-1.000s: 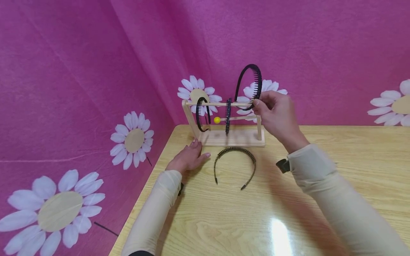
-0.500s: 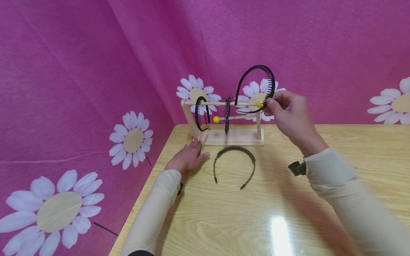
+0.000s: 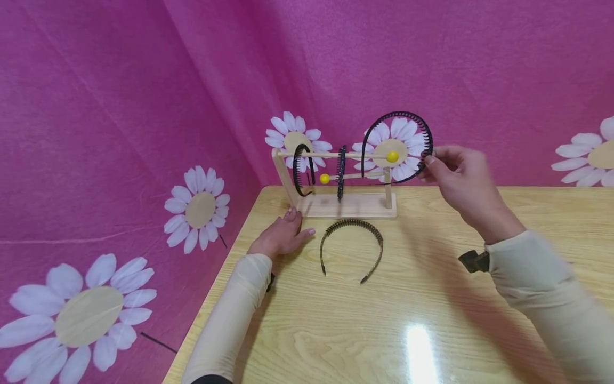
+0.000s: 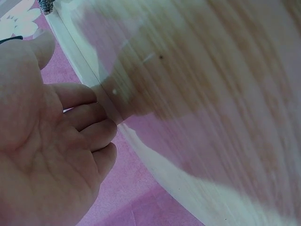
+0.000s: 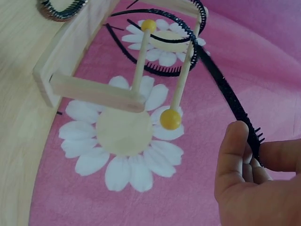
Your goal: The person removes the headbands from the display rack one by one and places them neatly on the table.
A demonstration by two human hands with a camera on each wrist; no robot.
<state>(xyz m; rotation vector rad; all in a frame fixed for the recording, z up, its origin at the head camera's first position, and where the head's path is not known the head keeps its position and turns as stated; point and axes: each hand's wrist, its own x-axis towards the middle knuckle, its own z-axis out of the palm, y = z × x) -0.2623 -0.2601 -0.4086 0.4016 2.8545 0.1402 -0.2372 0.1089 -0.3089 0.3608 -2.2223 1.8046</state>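
My right hand (image 3: pixel 462 184) pinches a black toothed headband (image 3: pixel 428 133) between thumb and fingers, right of the wooden stand. One leg of this headband overlaps the upper rod in the head view; whether it touches the rod I cannot tell. On the upper rod hang a black toothed headband (image 3: pixel 296 173) at the left and a dark glittery headband (image 3: pixel 341 176) near the middle. My left hand (image 3: pixel 280 234) lies with extended fingers at the left end of the stand's base (image 3: pixel 347 212); its fingertips (image 4: pixel 108 129) meet the base's edge in the left wrist view.
A bronze-brown headband (image 3: pixel 354 223) lies on the wooden table (image 3: pixel 307 320) in front of the stand. Yellow balls cap the upper rod (image 3: pixel 392 157) and the lower rod (image 3: pixel 324 179). A pink cloth (image 3: pixel 431 64) with white flowers hangs behind and at the left.
My right hand has moved right and slightly down with the black headband, past the upper rod's tip, exposing its yellow ball. My left hand has stayed in place.
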